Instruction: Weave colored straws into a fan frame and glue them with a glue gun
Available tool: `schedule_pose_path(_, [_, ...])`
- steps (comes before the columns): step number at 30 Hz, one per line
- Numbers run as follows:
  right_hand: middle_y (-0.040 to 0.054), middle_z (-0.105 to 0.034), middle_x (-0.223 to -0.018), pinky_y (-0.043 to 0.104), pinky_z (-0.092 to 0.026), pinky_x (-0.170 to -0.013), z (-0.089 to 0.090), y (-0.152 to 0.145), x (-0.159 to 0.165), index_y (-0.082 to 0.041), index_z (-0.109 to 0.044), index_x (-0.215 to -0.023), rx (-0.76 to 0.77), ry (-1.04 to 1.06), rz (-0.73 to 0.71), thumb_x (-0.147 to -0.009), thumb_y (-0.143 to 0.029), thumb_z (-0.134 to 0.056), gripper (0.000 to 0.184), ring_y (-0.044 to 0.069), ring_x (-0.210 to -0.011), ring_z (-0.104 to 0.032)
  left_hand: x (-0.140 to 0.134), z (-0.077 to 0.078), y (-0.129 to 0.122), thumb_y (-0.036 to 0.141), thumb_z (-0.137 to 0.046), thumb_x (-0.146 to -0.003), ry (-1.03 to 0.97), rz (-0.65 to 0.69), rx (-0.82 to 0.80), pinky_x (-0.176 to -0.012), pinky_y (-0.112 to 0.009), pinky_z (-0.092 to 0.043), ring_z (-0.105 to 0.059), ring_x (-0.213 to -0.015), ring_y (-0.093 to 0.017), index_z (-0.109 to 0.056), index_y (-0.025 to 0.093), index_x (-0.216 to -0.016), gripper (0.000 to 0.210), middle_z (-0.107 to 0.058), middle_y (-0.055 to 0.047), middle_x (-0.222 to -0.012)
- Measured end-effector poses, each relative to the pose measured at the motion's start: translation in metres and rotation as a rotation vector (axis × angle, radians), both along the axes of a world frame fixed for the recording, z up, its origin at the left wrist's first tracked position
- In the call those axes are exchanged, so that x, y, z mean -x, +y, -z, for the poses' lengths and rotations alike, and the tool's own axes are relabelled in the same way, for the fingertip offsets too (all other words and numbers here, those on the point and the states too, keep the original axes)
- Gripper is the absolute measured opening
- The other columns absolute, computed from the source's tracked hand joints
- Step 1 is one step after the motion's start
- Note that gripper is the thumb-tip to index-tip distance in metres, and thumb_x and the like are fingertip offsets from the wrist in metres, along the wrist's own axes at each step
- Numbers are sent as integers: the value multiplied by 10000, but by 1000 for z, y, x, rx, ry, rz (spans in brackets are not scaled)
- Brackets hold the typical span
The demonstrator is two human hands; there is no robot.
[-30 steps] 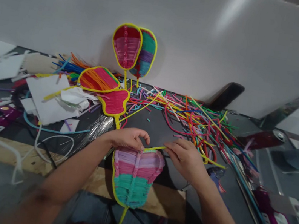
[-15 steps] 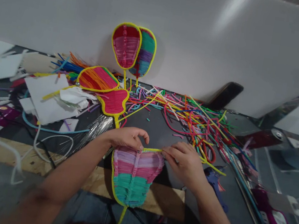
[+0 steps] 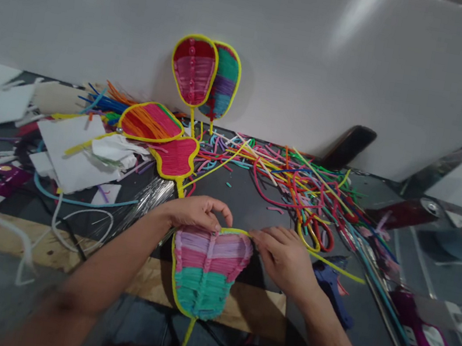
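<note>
Yellow strip – pinched in the right hand – meets the top edge of the striped fan, where the left hand clamps the rim. The striped fan lies over the near side of the table. Its left side looks edged; its right appears bare, seemingly left to do – edged fans stand beyond it.

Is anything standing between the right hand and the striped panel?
Nothing visible does: the right hand pinches the yellow strip at the upper right corner of the striped panel, with the left hand at its top edge. The blue tool lies farther right.
</note>
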State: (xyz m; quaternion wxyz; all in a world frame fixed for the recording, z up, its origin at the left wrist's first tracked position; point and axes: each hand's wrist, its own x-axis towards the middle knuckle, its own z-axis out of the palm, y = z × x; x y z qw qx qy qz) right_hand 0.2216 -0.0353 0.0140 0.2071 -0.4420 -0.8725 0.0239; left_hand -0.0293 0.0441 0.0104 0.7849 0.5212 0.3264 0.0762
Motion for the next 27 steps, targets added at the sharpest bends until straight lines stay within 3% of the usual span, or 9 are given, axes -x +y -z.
schedule_pose_path(5, [61, -702, -828, 287, -435, -716, 1, -10, 4, -164, -666, -1069, 35, 3, 15, -914, -104, -438, 282, 174, -767, -611, -1, -1, 0, 250, -767, -635, 17, -26, -3, -498, -154, -354, -538, -505, -73, -631, 137, -934, 347, -645, 28, -615])
schedule_pose_path(13, [66, -739, -815, 295, -424, -650, 5, -23, 15, -159, -667, -1034, -33, 7, 121, -940, -300, -497, 240, 176, -685, -653, -1, 0, 0, 301, -780, -647, 3, -5, -10, -500, -160, -361, -555, -512, -89, -588, 149, -944, 384, -666, 13, -624])
schedule_pose_path(18, [64, -766, -844, 278, -429, -644, 16, -32, 27, -149, -667, -1035, -14, 87, 231, -940, -241, -484, 225, 170, -673, -686, -1, 0, 0, 316, -783, -653, -10, 0, -5, -462, -147, -326, -520, -468, -81, -566, 152, -942, 397, -606, 47, -546])
schedule_pose_path(27, [71, -771, -866, 276, -501, -660, 27, -39, 39, -173, -678, -1032, -32, 208, 360, -953, -228, -440, 256, 179, -697, -709, 2, -2, 0, 372, -774, -697, -1, 24, -25, -519, -158, -378, -574, -539, -90, -566, 142, -981, 420, -661, -1, -650])
